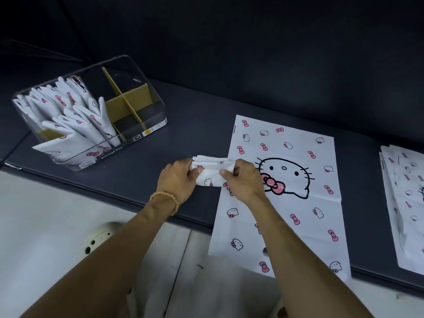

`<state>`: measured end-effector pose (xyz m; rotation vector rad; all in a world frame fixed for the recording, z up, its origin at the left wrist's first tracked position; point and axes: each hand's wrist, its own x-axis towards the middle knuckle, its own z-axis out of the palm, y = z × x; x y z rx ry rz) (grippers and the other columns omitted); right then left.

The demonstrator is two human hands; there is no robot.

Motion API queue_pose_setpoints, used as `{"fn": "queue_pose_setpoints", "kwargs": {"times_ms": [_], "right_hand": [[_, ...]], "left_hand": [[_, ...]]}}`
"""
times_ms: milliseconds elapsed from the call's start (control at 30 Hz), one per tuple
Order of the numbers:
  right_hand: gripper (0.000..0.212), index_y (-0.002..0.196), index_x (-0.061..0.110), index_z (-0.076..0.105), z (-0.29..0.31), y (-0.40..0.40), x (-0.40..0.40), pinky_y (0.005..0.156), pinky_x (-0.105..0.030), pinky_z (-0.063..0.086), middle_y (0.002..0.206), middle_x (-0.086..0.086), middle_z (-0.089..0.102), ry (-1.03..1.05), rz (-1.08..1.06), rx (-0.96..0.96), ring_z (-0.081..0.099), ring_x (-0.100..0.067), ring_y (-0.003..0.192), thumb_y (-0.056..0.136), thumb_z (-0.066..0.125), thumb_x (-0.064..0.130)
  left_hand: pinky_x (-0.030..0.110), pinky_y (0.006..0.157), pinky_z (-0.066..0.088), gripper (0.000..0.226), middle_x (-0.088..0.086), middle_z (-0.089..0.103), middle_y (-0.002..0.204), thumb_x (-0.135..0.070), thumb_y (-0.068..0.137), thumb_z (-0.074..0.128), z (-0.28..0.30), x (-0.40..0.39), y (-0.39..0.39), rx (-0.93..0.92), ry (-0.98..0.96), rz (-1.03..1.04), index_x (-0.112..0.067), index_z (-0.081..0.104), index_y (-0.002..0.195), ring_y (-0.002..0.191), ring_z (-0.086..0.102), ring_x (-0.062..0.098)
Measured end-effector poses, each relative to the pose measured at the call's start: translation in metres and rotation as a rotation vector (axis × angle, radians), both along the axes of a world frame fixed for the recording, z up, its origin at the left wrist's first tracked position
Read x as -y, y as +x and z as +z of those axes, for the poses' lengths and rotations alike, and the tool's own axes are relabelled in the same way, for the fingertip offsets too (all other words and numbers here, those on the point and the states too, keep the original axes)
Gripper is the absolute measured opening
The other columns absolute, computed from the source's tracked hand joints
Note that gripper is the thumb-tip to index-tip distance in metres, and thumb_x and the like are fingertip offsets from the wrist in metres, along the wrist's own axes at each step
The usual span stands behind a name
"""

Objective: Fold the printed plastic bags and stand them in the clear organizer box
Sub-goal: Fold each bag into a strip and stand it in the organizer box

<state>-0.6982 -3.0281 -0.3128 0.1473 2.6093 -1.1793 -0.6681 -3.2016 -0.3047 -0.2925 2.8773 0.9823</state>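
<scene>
Both hands, left hand [181, 177] and right hand [243, 180], pinched the folded bag [211, 173] with curled fingers at mid-counter [183, 125]. The organizer box [146, 115] sat at ten o'clock. The thin, slippery plastic would likely spring open, so grip across its folds.

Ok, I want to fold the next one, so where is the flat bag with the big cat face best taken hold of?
Probably at the flat bag's far short edge, reached from above. It lies spread on the dark surface, its far corners bare, while its near end overhangs the edge and the right hand covers its left side.
</scene>
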Motion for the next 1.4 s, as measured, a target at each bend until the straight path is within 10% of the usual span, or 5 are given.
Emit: {"fn": "queue_pose_setpoints", "kwargs": {"times_ms": [200, 533, 800, 1133, 1400], "right_hand": [[0.046, 0.062, 0.016, 0.038, -0.011, -0.014, 0.01, 0.059, -0.029, 0.037, 0.061, -0.001, 0.048, 0.219, -0.052, -0.015, 0.053, -0.026, 0.069, 0.098, 0.055, 0.039], [0.035, 0.099, 0.01, 0.064, -0.013, -0.019, 0.022, 0.062, -0.03, 0.041, 0.089, -0.013, 0.069, 0.431, -0.025, -0.108, 0.065, -0.033, 0.086, 0.098, 0.053, 0.043], [0.029, 0.113, -0.003, 0.07, -0.031, 0.022, 0.029, 0.1, -0.038, 0.05, 0.122, -0.017, 0.067, 0.482, 0.438, -0.714, 0.064, -0.03, 0.115, 0.086, 0.07, 0.007], [0.047, 0.151, 0.01, 0.033, -0.026, 0.016, -0.023, 0.124, -0.032, 0.007, 0.16, -0.001, 0.022, 0.541, 0.578, -0.37, 0.017, -0.013, 0.149, 0.106, 0.034, 0.025], [0.024, 0.107, 0.001, 0.07, -0.002, 0.03, -0.019, 0.086, -0.041, 0.049, 0.106, -0.012, 0.071, 0.353, 0.065, -0.358, 0.06, -0.034, 0.102, 0.096, 0.055, 0.016]], "left_hand": [[0.037, 0.078, 0.046, 0.035, 0.011, 0.069, 0.098, -0.03, 0.092, 0.055, -0.012, -0.005, -0.007, 0.012, -0.246, 0.08, -0.016, 0.055, 0.124, 0.091, 0.063, 0.033], [0.048, 0.1, 0.045, 0.036, 0.013, 0.062, 0.13, -0.011, 0.084, 0.072, -0.027, 0.005, 0.008, -0.361, -0.393, -0.467, 0.0, 0.066, 0.119, 0.123, 0.056, 0.031], [0.052, 0.102, 0.041, 0.041, 0.018, 0.059, 0.13, -0.006, 0.086, 0.07, -0.028, 0.002, 0.011, -0.306, -0.348, -0.454, 0.004, 0.061, 0.124, 0.122, 0.056, 0.034], [0.012, 0.104, -0.026, 0.053, -0.007, 0.002, 0.161, -0.033, 0.105, 0.024, -0.034, 0.016, 0.008, -0.089, -0.407, -0.517, -0.019, 0.008, 0.154, 0.148, -0.003, 0.007], [0.023, 0.119, -0.009, 0.053, -0.005, 0.002, 0.162, -0.034, 0.105, 0.023, -0.038, 0.011, 0.013, -0.086, -0.386, -0.448, -0.018, 0.009, 0.154, 0.149, -0.002, 0.009]]}}
